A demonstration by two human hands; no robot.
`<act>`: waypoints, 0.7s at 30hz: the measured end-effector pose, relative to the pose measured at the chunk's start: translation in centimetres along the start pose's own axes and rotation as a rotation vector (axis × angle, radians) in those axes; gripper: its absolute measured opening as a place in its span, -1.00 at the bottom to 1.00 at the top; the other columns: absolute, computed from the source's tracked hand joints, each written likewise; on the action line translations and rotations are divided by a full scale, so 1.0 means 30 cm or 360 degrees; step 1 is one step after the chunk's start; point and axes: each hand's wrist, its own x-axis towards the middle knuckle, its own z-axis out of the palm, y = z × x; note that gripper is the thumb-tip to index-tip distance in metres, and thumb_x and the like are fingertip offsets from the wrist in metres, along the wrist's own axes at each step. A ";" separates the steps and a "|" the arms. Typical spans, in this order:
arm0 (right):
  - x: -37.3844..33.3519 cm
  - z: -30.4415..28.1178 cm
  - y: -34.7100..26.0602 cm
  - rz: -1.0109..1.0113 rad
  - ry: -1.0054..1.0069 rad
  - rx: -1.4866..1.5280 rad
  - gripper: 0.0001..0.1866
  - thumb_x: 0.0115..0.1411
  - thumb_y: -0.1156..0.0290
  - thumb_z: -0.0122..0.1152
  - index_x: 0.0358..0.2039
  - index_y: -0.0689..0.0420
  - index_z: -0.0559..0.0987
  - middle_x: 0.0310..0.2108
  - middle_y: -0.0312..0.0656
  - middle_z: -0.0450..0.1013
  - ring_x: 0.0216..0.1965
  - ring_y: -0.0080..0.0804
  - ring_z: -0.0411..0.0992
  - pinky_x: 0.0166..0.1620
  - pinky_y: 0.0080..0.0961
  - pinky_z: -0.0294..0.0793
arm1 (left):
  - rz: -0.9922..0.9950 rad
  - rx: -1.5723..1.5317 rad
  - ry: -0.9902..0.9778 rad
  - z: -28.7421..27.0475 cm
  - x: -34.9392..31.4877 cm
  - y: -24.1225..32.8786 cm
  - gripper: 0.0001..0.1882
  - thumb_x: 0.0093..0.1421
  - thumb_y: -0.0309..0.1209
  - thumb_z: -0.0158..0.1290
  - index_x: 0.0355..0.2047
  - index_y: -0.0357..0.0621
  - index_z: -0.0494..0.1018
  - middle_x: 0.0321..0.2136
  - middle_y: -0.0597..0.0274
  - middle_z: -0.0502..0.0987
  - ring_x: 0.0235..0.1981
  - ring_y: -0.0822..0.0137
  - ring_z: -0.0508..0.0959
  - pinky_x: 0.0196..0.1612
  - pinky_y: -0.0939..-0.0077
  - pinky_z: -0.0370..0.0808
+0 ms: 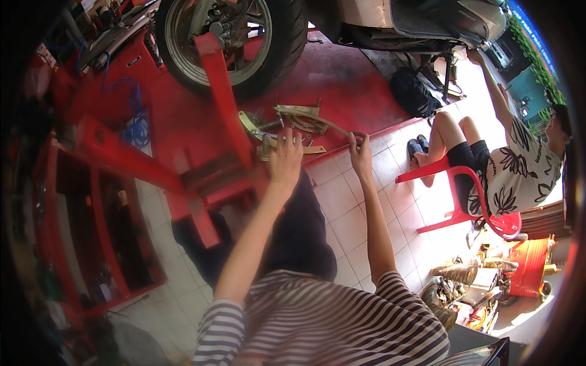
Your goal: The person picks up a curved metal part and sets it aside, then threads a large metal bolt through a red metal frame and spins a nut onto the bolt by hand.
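Right hand (361,151) pinches thin, curved brown strip (325,121); left hand (285,160) half-curled, hold unclear. Weak pinch could drop strip.

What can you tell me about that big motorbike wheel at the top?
The wheel has a thick black tyre, apparently rubber, around a silvery, metallic-looking rim with broad spokes. Grey, metal-looking parts crowd its middle. It stands upright, side-on to the camera, its top cut off by the picture's edge. It seems to rest on the red platform. A red post crosses in front, hiding part of it; whether they touch, I can't tell.
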 end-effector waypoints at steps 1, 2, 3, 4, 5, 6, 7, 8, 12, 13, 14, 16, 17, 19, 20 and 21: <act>-0.006 0.000 -0.010 0.0038 0.0015 -0.0112 -0.57 0.35 0.10 0.05 -0.04 0.22 0.29 -0.48 -0.01 0.53 -0.47 -0.14 0.49 -0.38 -0.26 0.42 | 0.0009 -0.0101 0.0074 -0.014 -0.020 0.000 -0.62 0.20 -0.36 0.06 0.02 -0.20 0.39 0.01 0.07 0.38 -0.03 0.12 0.50 -0.16 0.26 0.58; -0.014 -0.006 -0.013 0.0073 0.0030 -0.0225 -0.55 0.33 0.08 0.08 -0.04 0.21 0.29 -0.46 0.01 0.55 -0.44 -0.08 0.51 -0.36 -0.23 0.42 | 0.0016 -0.0200 0.0150 -0.029 -0.055 0.006 -0.62 0.21 -0.34 0.06 0.01 -0.20 0.39 -0.02 0.07 0.38 -0.05 0.12 0.51 -0.16 0.28 0.57; -0.022 -0.015 -0.020 0.0111 0.0057 -0.0335 -0.52 0.31 0.05 0.10 -0.04 0.20 0.29 -0.44 0.03 0.56 -0.41 -0.03 0.52 -0.34 -0.19 0.42 | 0.0036 -0.0298 0.0229 -0.055 -0.089 0.010 -0.62 0.22 -0.32 0.06 0.01 -0.19 0.38 -0.04 0.07 0.39 -0.07 0.12 0.52 -0.15 0.29 0.56; -0.031 -0.019 -0.029 0.0157 0.0060 -0.0336 -0.48 0.28 0.01 0.13 -0.03 0.17 0.27 -0.43 0.03 0.56 -0.34 0.02 0.55 -0.29 -0.16 0.43 | 0.0070 -0.0390 0.0329 -0.116 -0.124 0.012 -0.66 0.21 -0.32 0.09 -0.05 -0.19 0.38 -0.14 0.06 0.41 -0.16 0.12 0.53 -0.20 0.30 0.53; -0.029 -0.019 -0.027 0.0195 0.0048 -0.0292 -0.48 0.28 0.01 0.13 -0.02 0.18 0.26 -0.42 0.03 0.57 -0.34 0.01 0.55 -0.28 -0.18 0.44 | 0.0052 -0.0523 0.0357 -0.158 -0.164 0.006 -0.67 0.19 -0.35 0.11 -0.07 -0.19 0.37 -0.17 0.07 0.41 -0.19 0.12 0.53 -0.22 0.29 0.52; -0.032 -0.020 -0.023 0.0233 0.0035 -0.0250 -0.47 0.29 0.02 0.12 -0.01 0.19 0.25 -0.42 0.03 0.57 -0.34 0.01 0.55 -0.27 -0.19 0.44 | 0.0031 -0.0656 0.0386 -0.196 -0.212 0.001 -0.67 0.17 -0.38 0.14 -0.09 -0.19 0.36 -0.20 0.07 0.42 -0.22 0.12 0.52 -0.25 0.28 0.50; -0.037 -0.015 -0.033 0.0280 0.0019 -0.0210 -0.47 0.29 0.03 0.12 -0.01 0.20 0.24 -0.41 0.03 0.57 -0.35 0.01 0.55 -0.26 -0.20 0.44 | 0.0010 -0.0791 0.0408 -0.219 -0.258 -0.006 -0.67 0.15 -0.42 0.16 -0.11 -0.19 0.36 -0.23 0.08 0.42 -0.25 0.12 0.52 -0.27 0.27 0.49; -0.050 -0.017 -0.042 0.0225 0.0019 -0.0171 -0.44 0.30 0.06 0.12 0.02 0.25 0.21 -0.41 0.03 0.57 -0.38 -0.11 0.54 -0.25 -0.31 0.45 | -0.0041 -0.0872 0.0517 -0.238 -0.309 -0.018 -0.66 0.11 -0.47 0.19 -0.13 -0.18 0.35 -0.24 0.08 0.41 -0.28 0.12 0.51 -0.29 0.26 0.47; -0.102 0.010 -0.053 0.0049 0.0280 0.0092 -0.48 0.31 0.17 0.16 0.01 0.29 0.21 -0.59 -0.18 0.41 -0.52 -0.51 0.33 -0.39 -0.55 0.34 | -0.0343 -0.1025 0.0852 -0.297 -0.499 -0.104 -0.58 0.04 -0.54 0.26 -0.13 -0.19 0.31 -0.25 0.09 0.36 -0.34 0.27 0.39 -0.30 0.43 0.36; -0.126 0.013 -0.072 0.0088 0.0308 0.0163 -0.49 0.31 0.19 0.17 0.01 0.29 0.21 -0.61 -0.21 0.37 -0.53 -0.55 0.30 -0.41 -0.58 0.31 | -0.0438 -0.1068 0.0952 -0.314 -0.528 -0.132 -0.57 0.06 -0.54 0.26 -0.14 -0.21 0.27 -0.24 0.11 0.33 -0.32 0.32 0.33 -0.30 0.49 0.30; -0.162 0.020 -0.091 0.0129 0.0337 0.0233 -0.50 0.30 0.21 0.18 0.01 0.29 0.22 -0.62 -0.25 0.33 -0.54 -0.59 0.28 -0.44 -0.61 0.28 | -0.0529 -0.1006 0.0982 -0.341 -0.554 -0.162 -0.55 0.07 -0.54 0.25 -0.13 -0.22 0.22 -0.25 0.12 0.30 -0.30 0.32 0.29 -0.26 0.49 0.27; -0.233 0.045 -0.193 0.0083 0.0312 0.0338 -0.56 0.28 0.32 0.22 -0.01 0.27 0.26 -0.65 -0.33 0.22 -0.56 -0.69 0.21 -0.48 -0.71 0.23 | -0.0672 -0.0914 0.1100 -0.364 -0.609 -0.236 -0.52 0.10 -0.53 0.23 -0.11 -0.21 0.15 -0.24 0.15 0.24 -0.30 0.37 0.22 -0.17 0.51 0.21; -0.262 0.057 -0.224 0.0036 0.0202 0.0363 -0.58 0.26 0.35 0.23 -0.02 0.26 0.28 -0.63 -0.33 0.23 -0.57 -0.69 0.20 -0.48 -0.71 0.23 | -0.0775 -0.1033 0.1192 -0.370 -0.611 -0.251 -0.55 0.14 -0.53 0.21 -0.11 -0.19 0.16 -0.23 0.18 0.23 -0.30 0.39 0.22 -0.15 0.50 0.21; -0.307 0.098 -0.298 -0.0055 -0.0046 0.0435 -0.62 0.23 0.39 0.26 -0.04 0.22 0.33 -0.58 -0.32 0.25 -0.59 -0.68 0.18 -0.48 -0.69 0.24 | -0.0878 -0.1006 0.1235 -0.379 -0.624 -0.298 -0.58 0.17 -0.54 0.18 -0.11 -0.19 0.15 -0.21 0.20 0.23 -0.30 0.40 0.22 -0.12 0.48 0.22; -0.307 0.111 -0.343 -0.0163 -0.0157 0.0464 -0.63 0.20 0.42 0.28 -0.05 0.19 0.38 -0.51 -0.27 0.31 -0.58 -0.62 0.22 -0.46 -0.65 0.28 | -0.0951 -0.1063 0.1226 -0.390 -0.618 -0.304 -0.59 0.18 -0.55 0.17 -0.11 -0.19 0.15 -0.21 0.21 0.23 -0.29 0.40 0.22 -0.11 0.49 0.23; -0.293 0.126 -0.407 -0.0275 -0.0271 0.0497 -0.64 0.17 0.44 0.30 -0.06 0.17 0.42 -0.44 -0.23 0.36 -0.57 -0.57 0.26 -0.44 -0.61 0.33 | -0.0923 -0.1095 0.1256 -0.391 -0.618 -0.308 -0.59 0.18 -0.55 0.17 -0.11 -0.19 0.15 -0.21 0.21 0.23 -0.29 0.41 0.22 -0.11 0.50 0.22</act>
